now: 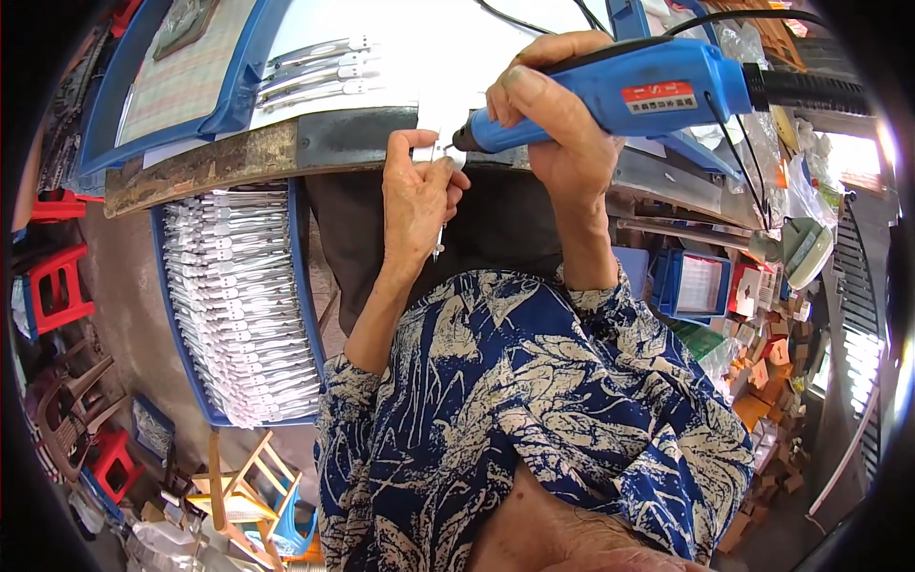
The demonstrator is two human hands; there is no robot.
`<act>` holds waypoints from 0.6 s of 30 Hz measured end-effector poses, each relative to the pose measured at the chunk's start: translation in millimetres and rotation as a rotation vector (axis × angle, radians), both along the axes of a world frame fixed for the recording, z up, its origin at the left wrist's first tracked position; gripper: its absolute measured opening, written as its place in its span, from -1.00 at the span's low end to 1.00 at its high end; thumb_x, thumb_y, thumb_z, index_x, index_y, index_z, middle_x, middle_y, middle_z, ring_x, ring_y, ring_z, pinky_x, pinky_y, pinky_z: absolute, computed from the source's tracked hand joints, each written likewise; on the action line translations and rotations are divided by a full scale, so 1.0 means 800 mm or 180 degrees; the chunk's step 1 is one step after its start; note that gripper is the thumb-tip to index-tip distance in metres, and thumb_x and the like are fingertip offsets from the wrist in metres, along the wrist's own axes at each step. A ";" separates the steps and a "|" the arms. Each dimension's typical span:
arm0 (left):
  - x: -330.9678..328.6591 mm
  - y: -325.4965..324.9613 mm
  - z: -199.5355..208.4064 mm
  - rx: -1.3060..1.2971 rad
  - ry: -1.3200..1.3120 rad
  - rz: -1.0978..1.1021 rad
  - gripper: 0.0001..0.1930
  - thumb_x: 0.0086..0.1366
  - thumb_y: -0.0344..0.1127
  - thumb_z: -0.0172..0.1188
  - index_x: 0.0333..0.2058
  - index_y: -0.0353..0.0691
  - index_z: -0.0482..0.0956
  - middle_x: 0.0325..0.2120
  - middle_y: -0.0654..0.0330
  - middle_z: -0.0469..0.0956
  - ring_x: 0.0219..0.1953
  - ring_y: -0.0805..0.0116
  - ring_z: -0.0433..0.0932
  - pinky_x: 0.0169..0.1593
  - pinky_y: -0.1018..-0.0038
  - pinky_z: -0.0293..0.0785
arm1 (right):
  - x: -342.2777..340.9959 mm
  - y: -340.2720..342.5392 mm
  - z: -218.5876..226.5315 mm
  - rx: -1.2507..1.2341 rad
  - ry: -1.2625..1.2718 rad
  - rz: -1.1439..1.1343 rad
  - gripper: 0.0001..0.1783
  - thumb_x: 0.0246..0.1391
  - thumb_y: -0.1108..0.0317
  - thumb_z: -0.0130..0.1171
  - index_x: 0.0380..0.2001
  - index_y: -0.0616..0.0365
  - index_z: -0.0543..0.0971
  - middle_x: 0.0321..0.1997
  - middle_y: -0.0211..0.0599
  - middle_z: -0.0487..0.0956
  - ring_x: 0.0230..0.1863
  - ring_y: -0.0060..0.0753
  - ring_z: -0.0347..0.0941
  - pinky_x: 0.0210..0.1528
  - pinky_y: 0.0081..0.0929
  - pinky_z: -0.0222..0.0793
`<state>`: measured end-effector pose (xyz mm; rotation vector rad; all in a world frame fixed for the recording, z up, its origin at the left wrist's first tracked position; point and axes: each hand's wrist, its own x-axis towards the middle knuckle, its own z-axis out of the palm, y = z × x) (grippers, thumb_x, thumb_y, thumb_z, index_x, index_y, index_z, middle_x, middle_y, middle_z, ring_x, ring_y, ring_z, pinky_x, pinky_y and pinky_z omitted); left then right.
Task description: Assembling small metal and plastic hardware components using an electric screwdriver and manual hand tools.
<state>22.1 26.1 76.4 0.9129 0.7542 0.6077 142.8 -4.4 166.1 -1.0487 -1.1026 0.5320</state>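
My right hand (pixel 572 124) grips a blue electric screwdriver (pixel 658 91) with a black cord, its tip pointing left. That tip meets or nearly meets a small white part (pixel 431 151) pinched in my left hand (pixel 415 210) at the table's front edge. A thin metal piece hangs below my left hand; most of the held part is hidden by the fingers. Several slim white-and-metal parts (pixel 319 71) lie in a row on the white tabletop, to the left of my hands.
Below the table, at left, a blue crate (pixel 305 276) is stacked with many similar white-and-metal parts. A blue tray (pixel 243 86) rests on the table's left end. Red stools (pixel 59 286) stand farther left. Blue bins (pixel 667 281) and small boxes (pixel 767 367) crowd the right.
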 end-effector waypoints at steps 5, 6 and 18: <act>-0.001 0.005 0.000 -0.0005 0.0019 -0.0044 -0.74 0.23 -0.49 -0.01 -0.13 -0.26 0.17 -0.61 0.11 0.44 -0.69 0.62 0.25 -0.71 0.73 0.05 | 0.002 0.013 -0.009 0.0354 0.0291 0.0323 -0.82 -0.06 0.54 0.06 -0.32 0.31 0.38 -0.61 -0.24 0.40 -0.62 -0.47 0.33 -0.49 -0.45 0.30; 0.001 0.007 0.001 -0.0013 0.0026 -0.0035 -0.74 0.22 -0.49 -0.01 -0.13 -0.25 0.17 -0.62 0.12 0.44 -0.69 0.62 0.25 -0.71 0.73 0.04 | 0.005 0.015 -0.008 0.0355 0.0287 0.0326 -0.82 -0.06 0.54 0.06 -0.32 0.31 0.38 -0.61 -0.24 0.40 -0.62 -0.47 0.33 -0.49 -0.45 0.30; -0.001 -0.006 0.000 -0.0080 -0.0025 -0.0024 -0.77 0.20 -0.50 -0.09 -0.17 -0.18 0.18 -0.69 0.19 0.42 -0.75 0.61 0.29 -0.75 0.68 0.11 | -0.010 -0.001 0.008 -0.0281 0.0496 -0.0228 -0.74 -0.25 0.60 0.27 -0.44 0.17 0.43 -0.48 -0.40 0.47 -0.44 -0.62 0.39 -0.38 -0.64 0.33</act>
